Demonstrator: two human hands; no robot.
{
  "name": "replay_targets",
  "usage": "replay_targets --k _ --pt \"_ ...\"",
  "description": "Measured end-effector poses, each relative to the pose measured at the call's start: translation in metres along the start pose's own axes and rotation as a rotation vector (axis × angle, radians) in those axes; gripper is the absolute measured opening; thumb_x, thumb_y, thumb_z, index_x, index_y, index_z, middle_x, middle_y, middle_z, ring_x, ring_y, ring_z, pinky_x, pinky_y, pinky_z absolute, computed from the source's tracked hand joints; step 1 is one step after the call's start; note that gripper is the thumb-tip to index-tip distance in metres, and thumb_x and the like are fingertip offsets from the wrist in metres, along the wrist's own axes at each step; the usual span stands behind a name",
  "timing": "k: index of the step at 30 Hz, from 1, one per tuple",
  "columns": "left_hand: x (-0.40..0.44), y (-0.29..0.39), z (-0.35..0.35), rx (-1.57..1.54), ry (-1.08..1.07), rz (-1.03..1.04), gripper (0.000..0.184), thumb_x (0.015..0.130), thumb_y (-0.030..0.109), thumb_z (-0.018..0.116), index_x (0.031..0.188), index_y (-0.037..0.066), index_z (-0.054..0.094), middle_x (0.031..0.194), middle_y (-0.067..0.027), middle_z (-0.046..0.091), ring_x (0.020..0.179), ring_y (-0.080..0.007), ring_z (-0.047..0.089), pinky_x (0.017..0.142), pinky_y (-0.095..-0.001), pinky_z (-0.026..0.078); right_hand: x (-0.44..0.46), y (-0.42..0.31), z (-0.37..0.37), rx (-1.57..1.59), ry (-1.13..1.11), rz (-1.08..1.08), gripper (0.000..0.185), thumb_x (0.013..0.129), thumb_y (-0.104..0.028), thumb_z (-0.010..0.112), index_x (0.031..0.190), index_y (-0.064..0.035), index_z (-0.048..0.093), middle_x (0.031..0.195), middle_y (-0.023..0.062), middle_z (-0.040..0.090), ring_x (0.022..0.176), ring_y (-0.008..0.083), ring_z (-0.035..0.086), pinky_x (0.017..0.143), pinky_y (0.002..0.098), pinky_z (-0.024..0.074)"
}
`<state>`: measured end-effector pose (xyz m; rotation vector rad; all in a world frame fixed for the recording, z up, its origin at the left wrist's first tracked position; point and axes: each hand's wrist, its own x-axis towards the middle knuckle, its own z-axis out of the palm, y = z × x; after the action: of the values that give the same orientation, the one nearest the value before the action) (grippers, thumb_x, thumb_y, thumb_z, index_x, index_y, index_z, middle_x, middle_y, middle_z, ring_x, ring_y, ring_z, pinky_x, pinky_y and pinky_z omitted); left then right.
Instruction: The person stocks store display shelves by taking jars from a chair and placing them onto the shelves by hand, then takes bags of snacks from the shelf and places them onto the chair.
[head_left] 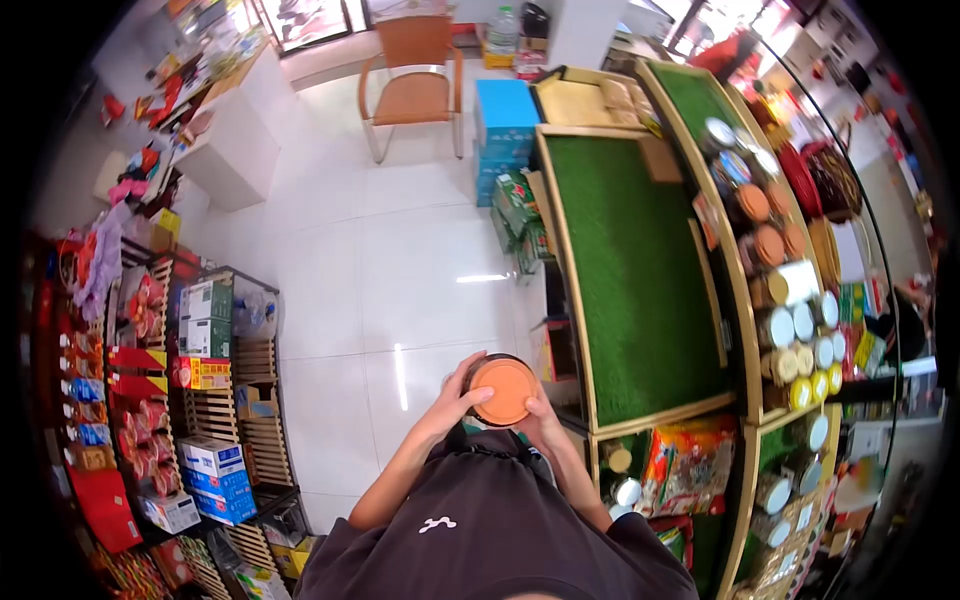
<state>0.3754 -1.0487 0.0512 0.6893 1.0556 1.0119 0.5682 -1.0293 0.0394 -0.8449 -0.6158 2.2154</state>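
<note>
A round jar with an orange lid [503,391] is held in front of my dark shirt, its lid facing up toward the camera. My left hand [466,387] grips its left side, with the thumb resting on the lid. On the right side my right hand [539,412] holds the same jar, thumb at the lid's edge. The jar's body is mostly hidden beneath the lid and my fingers.
To the right stands a wooden display shelf lined with green turf [640,290], and jars with orange, white and yellow lids [780,327] line its upper tier. Blue boxes [504,115] and a brown chair [415,98] are ahead. Stocked racks [211,400] stand left.
</note>
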Motion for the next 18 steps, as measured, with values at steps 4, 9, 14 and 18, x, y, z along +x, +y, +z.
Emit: replay_targets --k 4,9,14,18 --pt "0.002 0.039 -0.042 -0.032 0.138 0.049 0.077 0.08 0.031 0.068 0.139 0.003 0.028 0.134 -0.0176 0.039 0.127 -0.027 0.036 0.106 -0.0363 0.028 0.061 0.005 0.035 0.012 -0.077 0.09 0.088 0.078 -0.028 0.068 0.145 -0.0167 0.012 0.141 0.0113 0.028 0.128 0.0307 0.035 0.092 0.0519 0.0457" --pt "0.033 0.056 -0.072 0.001 0.188 0.079 0.077 0.08 0.031 0.068 0.139 0.003 0.028 0.134 -0.0181 0.039 0.127 -0.027 0.037 0.105 -0.0354 0.029 0.121 -0.011 0.045 -0.055 -0.092 0.162 0.081 0.081 -0.026 0.065 0.144 -0.0162 0.016 0.139 0.0116 0.03 0.127 0.0306 0.036 0.09 0.0514 0.0467" --pt "0.098 0.079 -0.085 -0.115 0.188 -0.077 0.079 0.08 0.033 0.068 0.141 0.006 0.025 0.137 -0.0173 0.034 0.128 -0.028 0.034 0.104 -0.0391 0.032 0.173 -0.055 0.045 -0.053 -0.045 0.223 0.073 0.083 -0.029 0.062 0.142 -0.0155 0.021 0.138 0.0116 0.033 0.125 0.0312 0.039 0.084 0.0502 0.0507" --pt "0.159 0.109 -0.092 -0.1 0.186 -0.231 0.086 0.078 0.04 0.067 0.144 0.013 0.019 0.143 -0.0142 0.024 0.132 -0.0322 0.027 0.098 -0.0534 0.034 0.229 -0.082 0.029 -0.073 -0.03 0.22 0.071 0.084 -0.035 0.059 0.141 -0.0155 0.022 0.138 0.0115 0.032 0.124 0.0313 0.039 0.081 0.0493 0.0524"
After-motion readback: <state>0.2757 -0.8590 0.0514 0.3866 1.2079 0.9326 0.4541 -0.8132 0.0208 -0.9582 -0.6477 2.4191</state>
